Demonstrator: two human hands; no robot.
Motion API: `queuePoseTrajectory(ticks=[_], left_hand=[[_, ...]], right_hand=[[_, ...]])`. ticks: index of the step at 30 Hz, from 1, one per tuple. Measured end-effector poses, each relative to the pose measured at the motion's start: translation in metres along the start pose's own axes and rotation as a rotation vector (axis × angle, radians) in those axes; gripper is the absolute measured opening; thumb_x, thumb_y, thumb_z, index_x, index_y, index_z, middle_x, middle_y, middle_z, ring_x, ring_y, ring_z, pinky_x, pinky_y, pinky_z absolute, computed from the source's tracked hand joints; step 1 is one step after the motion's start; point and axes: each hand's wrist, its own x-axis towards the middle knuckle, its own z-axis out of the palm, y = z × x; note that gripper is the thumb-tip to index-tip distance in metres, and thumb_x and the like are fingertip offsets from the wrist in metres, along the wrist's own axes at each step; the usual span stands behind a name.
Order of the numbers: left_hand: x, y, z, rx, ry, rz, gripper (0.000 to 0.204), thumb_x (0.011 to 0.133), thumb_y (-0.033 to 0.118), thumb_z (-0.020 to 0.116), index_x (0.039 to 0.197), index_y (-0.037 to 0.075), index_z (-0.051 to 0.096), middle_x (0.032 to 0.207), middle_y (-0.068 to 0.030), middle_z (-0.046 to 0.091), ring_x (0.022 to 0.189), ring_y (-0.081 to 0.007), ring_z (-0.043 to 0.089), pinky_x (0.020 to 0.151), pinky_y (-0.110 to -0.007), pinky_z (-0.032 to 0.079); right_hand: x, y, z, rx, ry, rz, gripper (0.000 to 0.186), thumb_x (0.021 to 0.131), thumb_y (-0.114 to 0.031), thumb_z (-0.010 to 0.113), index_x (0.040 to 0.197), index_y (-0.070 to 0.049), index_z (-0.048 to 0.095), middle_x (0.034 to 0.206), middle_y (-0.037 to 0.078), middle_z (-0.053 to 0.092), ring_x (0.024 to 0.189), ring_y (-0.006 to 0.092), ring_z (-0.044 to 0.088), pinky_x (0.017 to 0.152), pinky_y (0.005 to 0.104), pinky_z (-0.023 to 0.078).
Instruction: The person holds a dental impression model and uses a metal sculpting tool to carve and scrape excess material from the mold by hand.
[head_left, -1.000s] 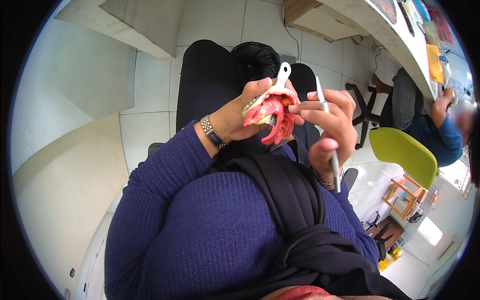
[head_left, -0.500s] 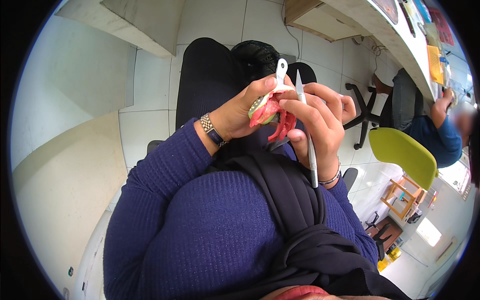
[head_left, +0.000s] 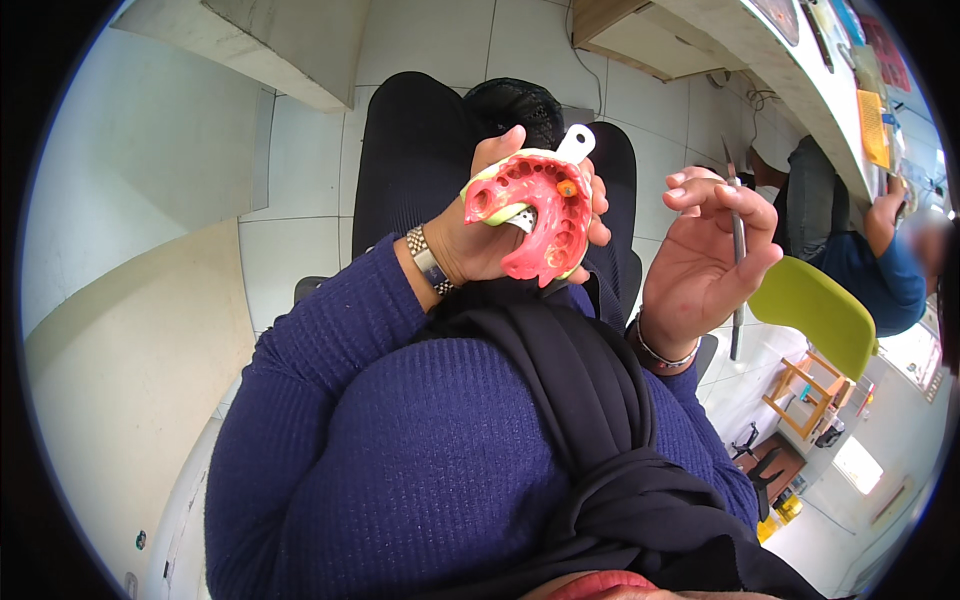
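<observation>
My left hand [head_left: 468, 238] is closed around a dental impression tray, thumb on one side and fingertips on the other. Its pink-red impression [head_left: 560, 230] faces up, a horseshoe with a row of tooth hollows. One hollow holds a small orange piece [head_left: 567, 188]. Yellow-green material shows along the rim, and the white tray handle [head_left: 577, 145] with a hole points away from me. To the right and apart from the tray, my right hand [head_left: 700, 255] is turned palm up. A slim metal craft knife [head_left: 738, 265] is held between its fingers, blade pointing away.
A white worktop [head_left: 815, 90] with tools and an orange-yellow item [head_left: 873, 128] runs along the upper right. Beyond my right hand stands a lime-green chair [head_left: 815, 310], with a seated person in blue [head_left: 870, 285] near it. Pale panels [head_left: 140, 190] are on my left.
My right hand with the knife has moved away from the impression to the right and turned palm up. The impression has tilted so that its hollowed face now shows.
</observation>
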Motion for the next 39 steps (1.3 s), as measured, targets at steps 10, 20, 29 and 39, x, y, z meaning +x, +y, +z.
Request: queuePoseTrajectory(ticks=[10,20,29,39], left_hand=[[0.003,-0.003,0.010,-0.052,-0.051,-0.049,0.063,0.081,0.055,0.057,0.102,-0.001,0.038,0.099,-0.0157,0.041,0.101,-0.0360,0.056,0.074,-0.061,0.055],[0.001,-0.004,0.001,0.161,0.035,-0.034,0.065,0.083,0.060,0.050,0.112,0.002,0.048,0.104,-0.0171,0.055,0.091,-0.0328,0.064,0.065,-0.050,0.059],[0.001,-0.008,0.021,0.554,0.366,0.005,0.061,0.085,0.060,0.048,0.105,0.002,0.053,0.093,-0.0147,0.061,0.087,-0.0278,0.066,0.065,-0.044,0.058],[0.005,-0.010,0.024,0.708,0.604,0.032,0.066,0.084,0.062,0.048,0.104,-0.002,0.054,0.090,-0.0165,0.063,0.079,-0.0229,0.067,0.066,-0.036,0.058]], right_hand=[[-0.002,-0.009,0.004,0.270,0.177,0.268,0.059,0.099,-0.051,0.022,0.109,0.000,0.050,0.101,0.016,0.052,0.083,0.0202,0.054,0.073,0.0317,0.045],[-0.001,-0.021,0.002,0.277,-0.100,0.276,0.012,0.089,-0.006,0.050,0.095,0.004,0.053,0.106,0.018,0.049,0.079,0.0203,0.061,0.071,0.0317,0.054],[0.010,-0.021,-0.006,-0.269,-0.349,0.051,0.024,0.061,0.008,0.075,0.078,-0.002,0.062,0.081,0.011,0.066,0.079,0.0222,0.066,0.071,0.0300,0.053],[0.009,-0.007,-0.013,-0.228,-0.367,0.185,0.017,0.065,0.010,0.071,0.078,0.004,0.061,0.081,0.012,0.065,0.083,0.0230,0.066,0.084,0.0387,0.055]])
